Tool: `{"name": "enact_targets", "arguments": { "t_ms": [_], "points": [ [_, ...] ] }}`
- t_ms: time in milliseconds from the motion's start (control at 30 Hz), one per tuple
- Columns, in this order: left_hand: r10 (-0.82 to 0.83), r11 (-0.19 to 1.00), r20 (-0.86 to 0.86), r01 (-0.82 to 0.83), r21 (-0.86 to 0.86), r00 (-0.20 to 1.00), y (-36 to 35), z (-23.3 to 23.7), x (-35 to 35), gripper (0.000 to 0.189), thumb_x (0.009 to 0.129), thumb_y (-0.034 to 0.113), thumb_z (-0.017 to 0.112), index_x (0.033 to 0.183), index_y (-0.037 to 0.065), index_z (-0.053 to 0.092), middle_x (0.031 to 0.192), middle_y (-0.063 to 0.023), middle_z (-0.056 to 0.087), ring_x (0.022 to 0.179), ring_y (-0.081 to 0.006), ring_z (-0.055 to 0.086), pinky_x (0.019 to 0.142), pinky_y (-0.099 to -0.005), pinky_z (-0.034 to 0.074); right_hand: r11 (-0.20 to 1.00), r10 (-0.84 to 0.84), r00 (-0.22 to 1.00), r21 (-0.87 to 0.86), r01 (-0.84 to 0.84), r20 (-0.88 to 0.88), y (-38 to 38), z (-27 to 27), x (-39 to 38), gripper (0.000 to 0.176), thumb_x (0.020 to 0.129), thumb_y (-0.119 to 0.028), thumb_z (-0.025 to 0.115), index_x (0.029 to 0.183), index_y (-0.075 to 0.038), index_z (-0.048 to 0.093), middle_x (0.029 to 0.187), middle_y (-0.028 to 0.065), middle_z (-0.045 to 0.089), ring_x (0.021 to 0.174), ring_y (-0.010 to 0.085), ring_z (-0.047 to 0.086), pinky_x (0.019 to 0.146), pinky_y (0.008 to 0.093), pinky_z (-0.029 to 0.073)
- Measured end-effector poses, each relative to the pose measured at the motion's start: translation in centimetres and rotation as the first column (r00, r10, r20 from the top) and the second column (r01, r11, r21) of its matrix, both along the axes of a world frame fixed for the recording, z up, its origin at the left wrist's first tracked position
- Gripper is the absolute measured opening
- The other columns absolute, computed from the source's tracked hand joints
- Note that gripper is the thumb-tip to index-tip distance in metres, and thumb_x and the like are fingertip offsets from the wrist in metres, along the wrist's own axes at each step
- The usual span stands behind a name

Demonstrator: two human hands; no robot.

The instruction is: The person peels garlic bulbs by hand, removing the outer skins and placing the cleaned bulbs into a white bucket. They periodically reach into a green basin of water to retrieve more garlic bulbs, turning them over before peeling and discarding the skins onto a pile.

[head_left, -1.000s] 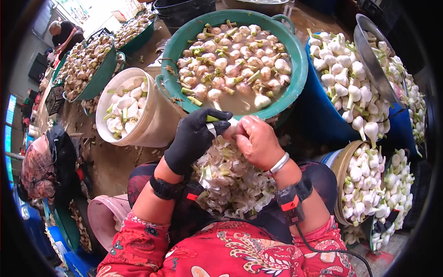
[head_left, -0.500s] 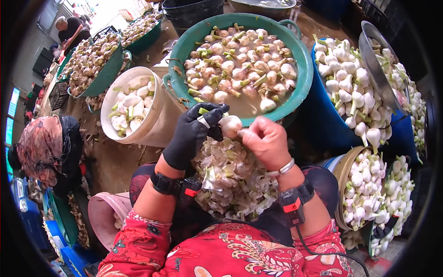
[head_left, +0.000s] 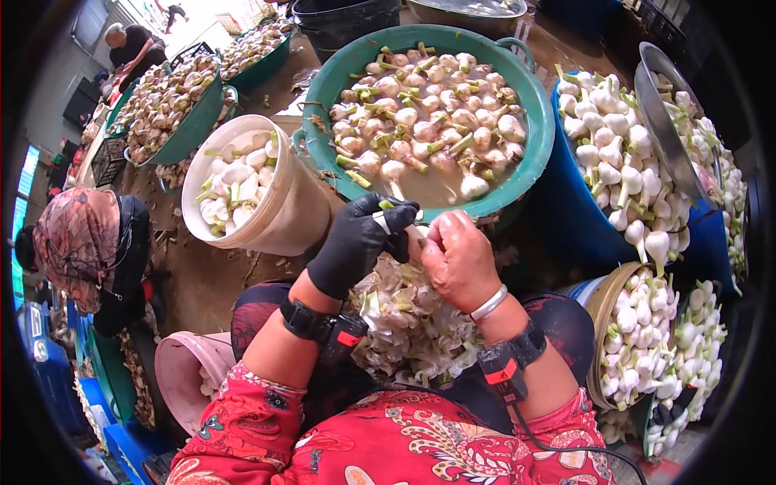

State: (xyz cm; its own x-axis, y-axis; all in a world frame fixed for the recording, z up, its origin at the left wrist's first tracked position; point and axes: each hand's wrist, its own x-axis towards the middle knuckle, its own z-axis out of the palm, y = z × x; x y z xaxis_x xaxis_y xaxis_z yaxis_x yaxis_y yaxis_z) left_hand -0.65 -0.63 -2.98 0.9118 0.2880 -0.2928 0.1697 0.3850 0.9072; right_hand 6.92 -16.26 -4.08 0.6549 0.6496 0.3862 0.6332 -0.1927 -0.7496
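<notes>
My left hand (head_left: 360,242), in a black glove with a white band on one finger, is closed on the stem of a garlic bulb (head_left: 416,241). My right hand (head_left: 461,259), bare, has its fingers bent against the bulb's right side, hiding much of it. Below both hands a heap of papery garlic skins (head_left: 416,323) lies between the knees. Just beyond them stands a green basin (head_left: 540,153) of murky water with many garlic bulbs (head_left: 428,121) floating in it.
A white bucket (head_left: 303,214) of peeled garlic stands left of the basin, a pink bucket (head_left: 174,368) near the left knee. Blue tub (head_left: 578,222) and beige bucket (head_left: 610,323), both full of white garlic, are at right. One person (head_left: 81,250) bends at left; another (head_left: 133,48) is farther back.
My right hand has moved in over the bulb and now covers more of it. The view has shifted slightly, and the person at left appears a little higher.
</notes>
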Motion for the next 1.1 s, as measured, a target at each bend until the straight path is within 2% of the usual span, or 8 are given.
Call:
{"name": "enact_targets", "arguments": {
  "t_ms": [67, 133, 200, 367, 500, 567, 800, 1100],
  "points": [
    [-0.221, 0.627, 0.272, -0.077, 0.775, 0.937, 0.7, -0.8, 0.1, 0.027, 0.088, 0.023, 0.064, 0.103, 0.001, 0.061, 0.065, -0.0045, 0.056, 0.056, -0.0135, 0.057, 0.052, -0.0261, 0.046, 0.999, -0.031, 0.999, 0.019, 0.031, -0.013, -0.6, 0.1, 0.2, 0.007, 0.075, -0.004, 0.055, 0.074, -0.002, 0.048, 0.073, 0.0141, 0.051, 0.068, 0.0341, 0.052, 0.062, 0.0397, 0.045],
    [0.163, 0.986, 0.085, -0.161, -0.029, 0.983, 1.6, 0.3, 0.3, 0.032, 0.089, 0.034, 0.062, 0.099, 0.004, 0.06, 0.064, -0.0024, 0.053, 0.056, -0.011, 0.055, 0.053, -0.0244, 0.044, 0.992, 0.102, 0.995, -0.074, -0.103, -0.018, -1.5, 0.7, 0.5, 0.008, 0.077, -0.01, 0.055, 0.08, -0.003, 0.051, 0.077, 0.0155, 0.053, 0.073, 0.0359, 0.055, 0.066, 0.0444, 0.047],
    [0.135, 0.988, 0.051, -0.139, 0.074, 0.989, 1.6, 1.3, 0.3, 0.038, 0.088, 0.043, 0.06, 0.095, 0.006, 0.058, 0.066, -0.0022, 0.055, 0.055, -0.0101, 0.054, 0.054, -0.0237, 0.043, 0.915, 0.353, 0.929, -0.168, -0.368, -0.109, -1.7, -1.3, -0.4, 0.007, 0.074, -0.009, 0.056, 0.078, -0.004, 0.053, 0.075, 0.0171, 0.055, 0.073, 0.0368, 0.057, 0.065, 0.0442, 0.047],
    [0.099, 0.995, 0.057, -0.1, 0.002, 0.993, 0.6, 0.0, 0.3, 0.025, 0.092, 0.027, 0.058, 0.093, 0.002, 0.058, 0.064, -0.0078, 0.06, 0.053, -0.0161, 0.059, 0.052, -0.0273, 0.048, 0.997, -0.069, 0.904, 0.01, 0.081, -0.421, -1.7, 0.5, 0.7, 0.008, 0.074, -0.007, 0.064, 0.077, -0.004, 0.057, 0.068, 0.0094, 0.06, 0.062, 0.0173, 0.059, 0.061, 0.0306, 0.048],
    [0.028, 1.0, 0.051, -0.027, -0.015, 0.998, -0.1, 0.3, 0.3, 0.024, 0.09, 0.024, 0.061, 0.094, 0.0, 0.058, 0.07, -0.0083, 0.061, 0.055, -0.0158, 0.059, 0.053, -0.0274, 0.048, 0.949, 0.085, 0.803, 0.292, 0.114, -0.59, -1.4, 0.4, 1.6, 0.015, 0.077, -0.003, 0.068, 0.092, -0.004, 0.062, 0.075, -0.0014, 0.06, 0.063, 0.0063, 0.054, 0.06, 0.0241, 0.047],
    [0.03, 0.999, 0.055, -0.029, -0.021, 0.998, -0.4, 0.5, 0.3, 0.026, 0.089, 0.021, 0.062, 0.1, -0.002, 0.059, 0.074, -0.008, 0.061, 0.059, -0.0149, 0.06, 0.055, -0.0265, 0.048, 0.958, 0.239, 0.444, 0.285, 0.039, -0.864, -1.5, 1.2, 1.8, 0.018, 0.079, 0.002, 0.065, 0.096, -0.003, 0.064, 0.079, -0.0014, 0.061, 0.064, 0.0064, 0.054, 0.06, 0.0216, 0.047],
    [-0.088, 0.996, 0.057, 0.087, 0.017, 0.995, -0.2, 1.1, -0.2, 0.029, 0.088, 0.018, 0.061, 0.11, -0.002, 0.06, 0.079, -0.007, 0.061, 0.066, -0.0138, 0.06, 0.059, -0.0252, 0.047, 0.948, 0.312, 0.453, 0.304, -0.092, -0.835, -1.8, 0.2, 2.3, 0.01, 0.082, 0.002, 0.062, 0.092, -0.003, 0.062, 0.081, -0.001, 0.061, 0.071, 0.0067, 0.056, 0.063, 0.0212, 0.047],
    [-0.12, 0.942, 0.213, 0.043, 0.332, 0.97, 1.1, 0.0, -0.8, 0.036, 0.084, -0.01, 0.052, 0.119, -0.005, 0.054, 0.093, -0.0103, 0.056, 0.072, -0.015, 0.061, 0.063, -0.0269, 0.05, 0.973, 0.172, 0.913, -0.081, -0.216, -0.371, -2.1, -0.2, 0.7, 0.007, 0.071, -0.005, 0.059, 0.069, -0.001, 0.054, 0.062, 0.0094, 0.056, 0.056, 0.0211, 0.056, 0.055, 0.0317, 0.046]
  ]
}}
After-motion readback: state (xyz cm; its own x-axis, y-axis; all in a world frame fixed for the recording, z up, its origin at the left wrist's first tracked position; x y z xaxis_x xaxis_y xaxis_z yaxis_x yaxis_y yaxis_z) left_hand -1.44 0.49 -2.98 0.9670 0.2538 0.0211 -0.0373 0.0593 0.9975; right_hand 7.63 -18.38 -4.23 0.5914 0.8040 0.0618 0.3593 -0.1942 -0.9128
